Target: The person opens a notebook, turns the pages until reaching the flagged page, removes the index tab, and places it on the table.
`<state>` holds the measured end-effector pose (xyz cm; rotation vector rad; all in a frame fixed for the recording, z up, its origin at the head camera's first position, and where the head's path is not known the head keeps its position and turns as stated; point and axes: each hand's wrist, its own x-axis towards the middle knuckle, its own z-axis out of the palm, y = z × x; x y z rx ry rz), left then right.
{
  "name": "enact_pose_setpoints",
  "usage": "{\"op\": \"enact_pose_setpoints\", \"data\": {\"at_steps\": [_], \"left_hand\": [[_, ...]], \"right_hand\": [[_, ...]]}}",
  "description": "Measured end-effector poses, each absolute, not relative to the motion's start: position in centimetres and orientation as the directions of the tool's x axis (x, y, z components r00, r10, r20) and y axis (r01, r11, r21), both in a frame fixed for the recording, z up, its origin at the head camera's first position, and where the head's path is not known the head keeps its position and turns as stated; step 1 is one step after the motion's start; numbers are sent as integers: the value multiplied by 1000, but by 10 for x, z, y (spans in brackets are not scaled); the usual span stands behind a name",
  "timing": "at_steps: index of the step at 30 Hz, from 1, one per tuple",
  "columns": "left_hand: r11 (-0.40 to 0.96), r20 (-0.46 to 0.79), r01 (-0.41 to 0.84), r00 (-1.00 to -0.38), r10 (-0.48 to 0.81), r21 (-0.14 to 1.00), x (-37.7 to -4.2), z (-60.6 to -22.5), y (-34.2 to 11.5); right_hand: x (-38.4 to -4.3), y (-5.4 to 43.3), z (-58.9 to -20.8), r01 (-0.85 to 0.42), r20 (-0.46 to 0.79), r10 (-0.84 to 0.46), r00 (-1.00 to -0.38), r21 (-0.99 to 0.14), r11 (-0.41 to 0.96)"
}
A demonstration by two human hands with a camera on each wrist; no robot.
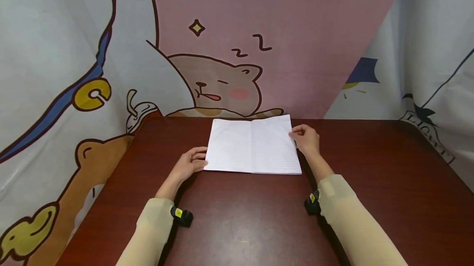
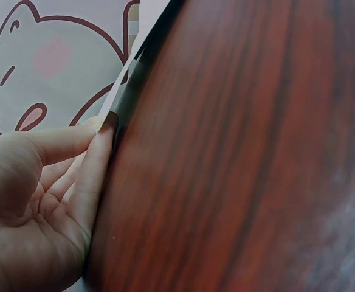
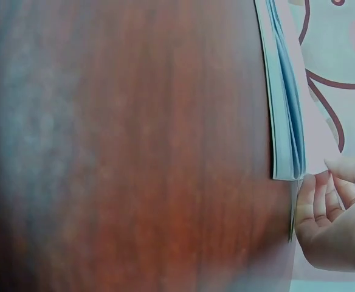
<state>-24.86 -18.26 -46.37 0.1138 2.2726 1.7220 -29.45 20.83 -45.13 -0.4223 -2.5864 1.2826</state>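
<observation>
An open notebook (image 1: pixel 231 146) with white pages lies near the back edge of the table, its right page faintly ruled. At the left edge, my left hand (image 1: pixel 185 166) pinches the notebook between thumb and fingers; the left wrist view shows the thumb on top and a finger underneath the thin edge (image 2: pixel 120 91). My right hand (image 1: pixel 307 139) holds the right page's outer edge, thumb against curled fingers. Seen from the right wrist, the page block (image 3: pixel 281 115) rests on the table while the upper sheet (image 3: pixel 314 134) rises towards my right hand (image 3: pixel 338 213).
The dark reddish-brown table (image 1: pixel 240 216) reaches towards me and to both sides. Behind it hangs a cloth (image 1: pixel 296 31) printed with cartoon animals, and its folds come down along the left and right. A small black camera (image 1: pixel 183 216) sits on each wrist.
</observation>
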Motion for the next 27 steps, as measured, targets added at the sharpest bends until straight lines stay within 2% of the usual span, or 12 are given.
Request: {"op": "enact_pose_setpoints", "data": {"at_steps": [10,27], "left_hand": [[278,-172,-104,-956,236,955,-249,-465,-184],[270,-167,-98,-955,247,958,-248,-463,-184]], "right_hand": [[-294,203,-449,110,119,341,-933,-804,584],[-293,199,-447,79,126,312,-942,-819,569]]}}
